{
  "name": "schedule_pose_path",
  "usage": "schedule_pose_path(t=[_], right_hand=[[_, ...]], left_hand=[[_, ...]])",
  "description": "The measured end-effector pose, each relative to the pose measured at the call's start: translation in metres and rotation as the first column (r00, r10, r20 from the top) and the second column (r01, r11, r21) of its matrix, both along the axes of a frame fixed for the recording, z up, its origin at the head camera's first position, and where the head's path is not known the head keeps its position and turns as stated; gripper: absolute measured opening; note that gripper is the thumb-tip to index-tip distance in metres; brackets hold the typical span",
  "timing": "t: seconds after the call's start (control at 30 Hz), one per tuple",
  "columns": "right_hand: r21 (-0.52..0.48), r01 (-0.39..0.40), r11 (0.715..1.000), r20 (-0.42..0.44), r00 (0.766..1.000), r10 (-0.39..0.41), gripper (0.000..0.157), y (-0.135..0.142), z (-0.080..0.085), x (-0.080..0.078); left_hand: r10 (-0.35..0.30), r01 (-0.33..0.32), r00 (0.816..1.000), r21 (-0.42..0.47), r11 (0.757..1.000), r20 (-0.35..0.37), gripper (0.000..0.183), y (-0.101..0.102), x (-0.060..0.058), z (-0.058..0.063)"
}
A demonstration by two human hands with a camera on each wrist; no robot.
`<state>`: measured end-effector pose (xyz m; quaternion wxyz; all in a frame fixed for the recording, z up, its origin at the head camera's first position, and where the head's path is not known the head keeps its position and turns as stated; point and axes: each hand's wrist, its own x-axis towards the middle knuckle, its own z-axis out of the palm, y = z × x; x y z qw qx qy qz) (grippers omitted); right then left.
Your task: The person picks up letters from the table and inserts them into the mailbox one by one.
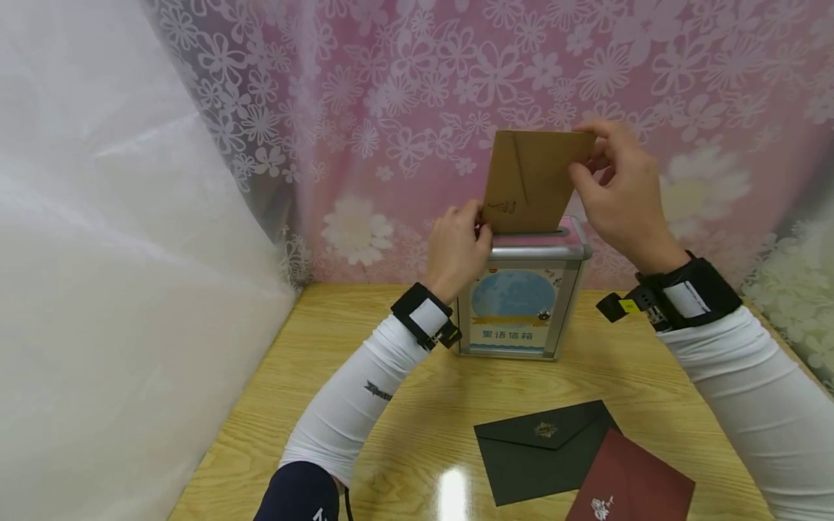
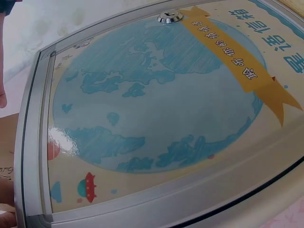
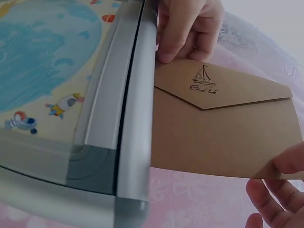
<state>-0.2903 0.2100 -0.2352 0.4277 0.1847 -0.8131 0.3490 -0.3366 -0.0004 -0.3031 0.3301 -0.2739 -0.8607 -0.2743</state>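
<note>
Here, the brown envelope stands upright over the metal-framed box, its lower edge meeting the slot in the pink top; how far it reaches inside cannot be told. The right hand pinches the envelope near its upper right corner, thumb on the near face and fingers behind. The left hand grasps the opposite edge low down, close to the box top, with thumb and fingers at the paper. Seen from the right wrist, the flap comes to a blunt point and bears a small sailboat print with "Good luck" beneath it.

The front of the box shows a big blue globe picture crossed by a yellow ribbon banner, with a round lock beside the ribbon. On the wood-grain table, nearer the person than the box, lie a dark green envelope with a gold emblem and a red envelope overlapping its right end; the frame cuts off the red one at the bottom. White sleeves cover both forearms, and a pink curtain with white flowers hangs behind the box
</note>
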Motion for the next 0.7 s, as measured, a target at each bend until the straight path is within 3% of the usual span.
schedule_pose_path(t=[0.13, 0.3, 0.43, 0.53, 0.7], right_hand=[[0.034, -0.004, 0.999, -0.01, 1.0, 0.005, 0.036, 0.002, -0.007, -0.002], [0.074, -0.042, 0.996, 0.02, 0.999, 0.041, 0.034, 0.001, -0.021, -0.005], [0.105, -0.068, 0.992, 0.065, 0.996, 0.061, 0.031, 0.001, -0.033, -0.008], [0.121, -0.063, 0.991, 0.113, 0.992, 0.049, 0.029, 0.0, -0.041, -0.009], [0.136, -0.039, 0.99, 0.15, 0.989, 0.018, 0.027, -0.002, -0.049, -0.011]], left_hand=[[-0.017, 0.017, 1.0, 0.022, 1.0, 0.026, 0.02, 0.0, 0.001, 0.0], [-0.07, 0.066, 0.997, 0.097, 0.993, 0.038, 0.037, 0.0, 0.002, 0.001], [-0.129, 0.131, 0.991, 0.196, 0.972, -0.022, 0.05, 0.002, 0.0, 0.005], [-0.135, 0.149, 0.988, 0.217, 0.965, -0.078, 0.054, 0.002, -0.001, 0.007], [-0.135, 0.161, 0.981, 0.194, 0.968, -0.139, 0.037, 0.002, -0.003, 0.006]])
